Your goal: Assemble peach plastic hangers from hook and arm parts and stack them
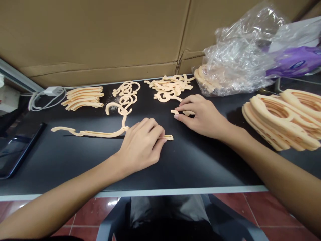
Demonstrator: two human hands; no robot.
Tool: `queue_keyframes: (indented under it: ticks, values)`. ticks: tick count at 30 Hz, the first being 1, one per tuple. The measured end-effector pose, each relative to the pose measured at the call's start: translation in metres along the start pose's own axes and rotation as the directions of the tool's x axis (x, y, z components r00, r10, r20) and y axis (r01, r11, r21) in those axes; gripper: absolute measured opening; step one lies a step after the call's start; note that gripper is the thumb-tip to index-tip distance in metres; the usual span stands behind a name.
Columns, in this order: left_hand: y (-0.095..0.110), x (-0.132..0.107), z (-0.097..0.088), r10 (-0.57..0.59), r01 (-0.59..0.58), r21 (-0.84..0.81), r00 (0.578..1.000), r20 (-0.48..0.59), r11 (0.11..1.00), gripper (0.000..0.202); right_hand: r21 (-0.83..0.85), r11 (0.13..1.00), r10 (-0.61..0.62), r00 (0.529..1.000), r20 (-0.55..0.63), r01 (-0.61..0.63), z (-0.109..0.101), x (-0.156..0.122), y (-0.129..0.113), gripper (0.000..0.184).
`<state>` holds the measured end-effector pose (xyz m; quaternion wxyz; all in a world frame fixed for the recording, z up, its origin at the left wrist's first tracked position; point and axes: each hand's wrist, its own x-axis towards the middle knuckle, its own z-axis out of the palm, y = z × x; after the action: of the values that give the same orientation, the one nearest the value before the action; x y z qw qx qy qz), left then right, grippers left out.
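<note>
A peach plastic hanger (95, 133) lies flat on the black table (190, 160), its hook pointing away from me. My left hand (141, 145) rests over the hanger's right half, fingers curled and pinching its right arm near the tip. My right hand (198, 115) lies a little farther back, fingers pressed together on a small peach plastic piece (175, 112) at the edge of a heap of such parts.
A heap of hook parts (170, 87), a row of loose hooks (126, 93) and a stack of curved arms (82, 98) lie at the back. Stacked hangers (283, 120) at right, clear plastic bag (238, 57), cardboard wall (100, 36), charger (51, 91), phone (15, 150) at left.
</note>
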<state>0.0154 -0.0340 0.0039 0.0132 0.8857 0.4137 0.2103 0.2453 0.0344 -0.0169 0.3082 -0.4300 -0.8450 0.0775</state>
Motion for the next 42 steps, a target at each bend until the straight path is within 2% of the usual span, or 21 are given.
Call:
queue_keyframes:
  ticks: [4,7,10,13,17,24,28,36,42]
  values:
    - [-0.002,0.000,0.000,0.000,0.001,0.044,1.000,-0.019,0.999,0.008,0.025,1.000,-0.012,0.999,0.039,0.011,-0.009,0.000,-0.005,0.011]
    - [-0.003,0.000,0.001,-0.027,0.029,0.074,0.999,-0.035,0.997,0.010,0.094,0.995,-0.054,0.992,0.118,0.043,-0.019,-0.002,-0.017,0.014]
    - [-0.005,0.000,0.002,-0.047,0.050,0.093,0.998,-0.038,0.994,0.011,0.236,0.968,-0.148,0.955,0.257,0.086,-0.027,-0.005,-0.029,0.020]
    - [-0.006,0.000,0.002,-0.045,0.049,0.100,0.998,-0.043,0.994,0.009,0.212,0.975,-0.133,0.931,0.340,0.061,-0.029,-0.006,-0.034,0.023]
    - [-0.006,0.001,0.003,-0.032,0.037,0.100,0.998,-0.055,0.994,0.010,0.170,0.985,-0.096,0.932,0.348,0.038,-0.028,-0.006,-0.034,0.020]
    - [-0.006,0.000,0.004,-0.014,0.020,0.102,0.998,-0.057,0.995,0.009,0.201,0.980,-0.079,0.901,0.426,-0.009,-0.028,-0.004,-0.035,0.030]
    - [-0.007,0.000,0.005,0.001,0.005,0.085,0.998,-0.068,0.996,0.008,0.178,0.983,-0.035,0.895,0.444,-0.050,-0.029,-0.004,-0.033,0.026]
    - [-0.014,0.001,0.006,0.094,-0.095,-0.048,0.995,-0.034,0.994,0.013,0.251,0.966,-0.068,0.866,0.495,-0.068,-0.031,0.000,-0.030,0.026]
    - [-0.016,0.002,0.007,0.146,-0.147,-0.062,0.989,-0.020,0.987,0.016,0.209,0.976,-0.059,0.853,0.518,-0.060,-0.031,-0.001,-0.030,0.026]
